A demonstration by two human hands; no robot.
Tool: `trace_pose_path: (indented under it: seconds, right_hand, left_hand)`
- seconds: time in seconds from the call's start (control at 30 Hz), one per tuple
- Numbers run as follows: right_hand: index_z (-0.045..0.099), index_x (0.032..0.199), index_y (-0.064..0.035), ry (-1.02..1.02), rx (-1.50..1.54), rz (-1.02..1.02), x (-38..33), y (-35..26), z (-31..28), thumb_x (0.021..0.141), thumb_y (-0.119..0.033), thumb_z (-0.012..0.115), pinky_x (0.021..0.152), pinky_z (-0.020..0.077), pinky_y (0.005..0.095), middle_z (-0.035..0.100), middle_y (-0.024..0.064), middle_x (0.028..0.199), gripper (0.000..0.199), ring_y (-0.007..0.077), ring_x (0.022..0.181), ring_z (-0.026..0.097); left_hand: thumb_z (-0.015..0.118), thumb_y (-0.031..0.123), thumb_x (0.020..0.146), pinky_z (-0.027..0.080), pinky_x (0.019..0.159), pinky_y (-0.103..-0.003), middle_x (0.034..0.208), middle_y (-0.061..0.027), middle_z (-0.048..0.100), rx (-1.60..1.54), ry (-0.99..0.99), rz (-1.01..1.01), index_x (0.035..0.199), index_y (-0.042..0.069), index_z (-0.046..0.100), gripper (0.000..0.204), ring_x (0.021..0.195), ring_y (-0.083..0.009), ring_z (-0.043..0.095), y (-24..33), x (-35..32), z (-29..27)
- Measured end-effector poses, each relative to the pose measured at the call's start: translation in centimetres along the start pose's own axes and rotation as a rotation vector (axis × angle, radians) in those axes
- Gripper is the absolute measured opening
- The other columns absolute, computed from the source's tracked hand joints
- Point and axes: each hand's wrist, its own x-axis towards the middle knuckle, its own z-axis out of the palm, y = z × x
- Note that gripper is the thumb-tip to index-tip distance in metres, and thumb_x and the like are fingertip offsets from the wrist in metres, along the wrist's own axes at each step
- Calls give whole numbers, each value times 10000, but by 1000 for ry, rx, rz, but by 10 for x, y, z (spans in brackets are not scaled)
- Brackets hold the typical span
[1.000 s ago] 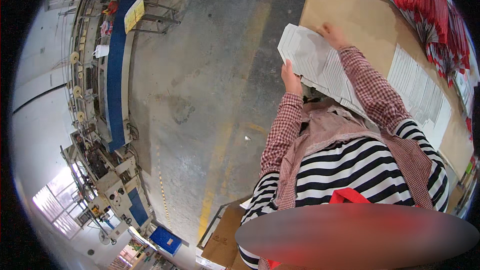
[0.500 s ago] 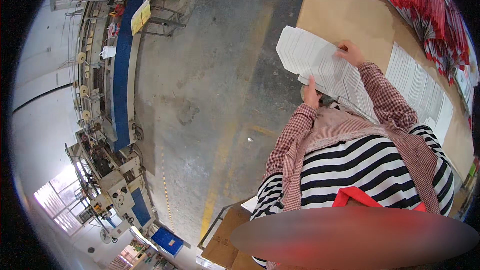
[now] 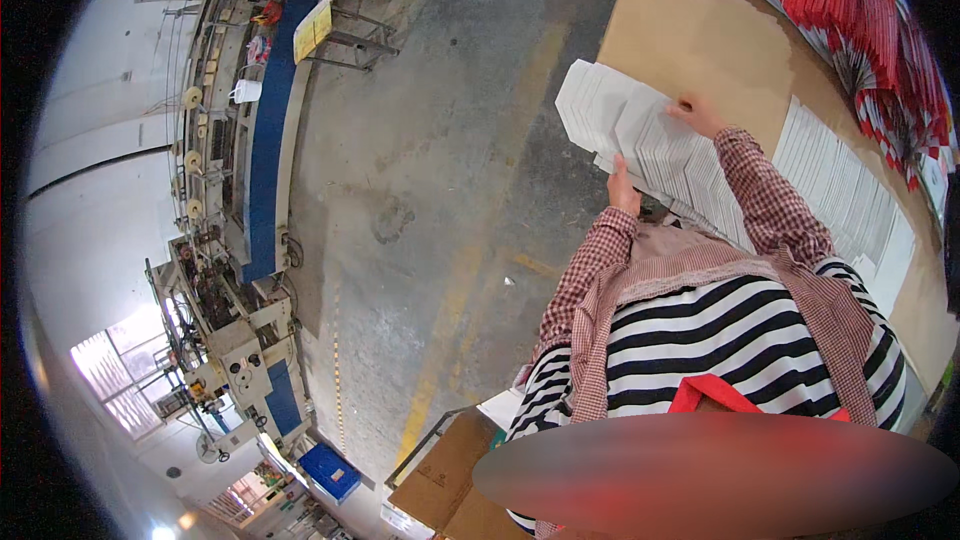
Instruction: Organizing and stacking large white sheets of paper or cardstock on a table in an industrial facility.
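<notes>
A long row of overlapping white paper sheets point(image 3: 640, 125) with angled ends, like envelope flaps, fans out along the table's near left edge. My left hand point(image 3: 623, 190) grips its near side, thumb on top and the other fingers hidden underneath. At the far side of the same row is my right hand point(image 3: 697, 116), its fingers curled in and slightly blurred. Whether a sheet is pinched in those fingertips does not show. Right of my right forearm lies a second row of white sheets point(image 3: 840, 185), closely overlapped.
The table has a brown board top point(image 3: 690, 15). Red-and-white folded paper pieces point(image 3: 840, 10) are packed along its far right side. A long machine with a blue panel point(image 3: 268, 150) stands left across the grey floor point(image 3: 400, 190). Behind me are a cardboard box point(image 3: 445, 470) and a blue crate point(image 3: 330, 472).
My right hand has shifted slightly left along the row, its fingers curling in more. The left hand keeps its grip. The whole view has turned a little.
</notes>
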Motion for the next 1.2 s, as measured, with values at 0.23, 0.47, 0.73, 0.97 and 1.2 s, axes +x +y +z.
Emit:
trace_pose_path:
  seconds: [0.23,0.47,0.73,0.97,1.2]
  right_hand:
    - [543,682,1,-145,-213,54,9,15,8,740,-444,567,507,355,358,494,119,554,449,184,520,456]
    - [591,707,-30,-108,-235,76,12,24,9,715,-464,578,548,396,388,567,168,668,434,267,593,539]
    - [566,693,-18,-105,-307,-126,4,11,12,729,-422,580,551,399,379,556,158,671,406,274,609,529]
    - [533,744,-5,53,-196,-44,-13,7,7,731,-373,606,549,398,336,519,121,635,375,224,590,496]
    - [528,789,9,73,124,-29,-29,4,-12,787,-342,558,546,389,302,490,97,619,352,154,576,448]
  left_hand:
    - [435,366,868,385,858,-438,1173,-107,464,-32,-79,89,1182,10,387,477,1061,-254,459,-1,-3,3]
    - [456,373,857,402,831,-431,1155,-107,474,-45,-12,91,1164,1,401,485,1029,-246,481,-2,-6,9]
    - [483,407,832,436,791,-406,1099,-128,504,-82,-26,71,1143,-7,415,522,971,-268,519,2,-4,10]
    - [430,387,864,399,852,-421,1205,-126,428,-70,-76,-6,1195,-21,357,531,1052,-273,461,6,-13,12]
    - [499,354,838,383,864,-426,1230,-142,396,467,164,60,1213,-34,313,571,1064,-277,447,0,-14,9]
